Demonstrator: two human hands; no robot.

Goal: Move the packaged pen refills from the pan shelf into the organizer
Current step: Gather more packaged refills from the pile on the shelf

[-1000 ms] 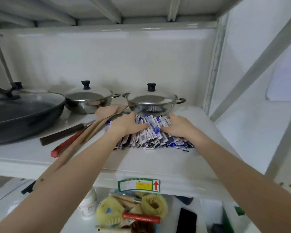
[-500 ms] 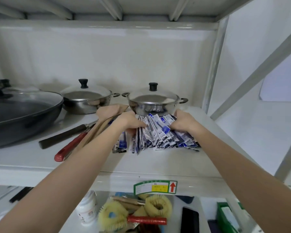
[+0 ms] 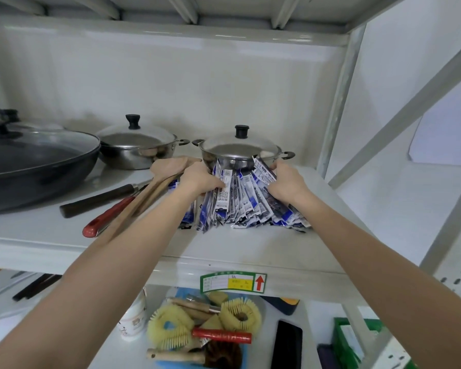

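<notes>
A fan of blue-and-white packaged pen refills (image 3: 240, 206) stands on edge on the white pan shelf (image 3: 250, 251), in front of a lidded steel pot (image 3: 240, 150). My left hand (image 3: 197, 179) grips the bundle's left end and my right hand (image 3: 285, 182) grips its right end, pressing the packets together. The packets' far ends are tilted up against the pot; their near ends rest on the shelf. A few packets (image 3: 188, 222) lie loose at the left under my forearm. No organizer is in sight.
A second lidded steel pot (image 3: 136, 147) and a large dark pan (image 3: 35, 166) stand to the left. Wooden spatulas (image 3: 155, 187), a dark-handled tool (image 3: 99, 199) and a red-handled tool (image 3: 104, 219) lie beside the bundle. Brushes (image 3: 210, 323) lie on the lower shelf.
Both hands have squeezed the spread-out packets into a tighter bundle and tipped it up from lying flat. The view moved slightly closer.
</notes>
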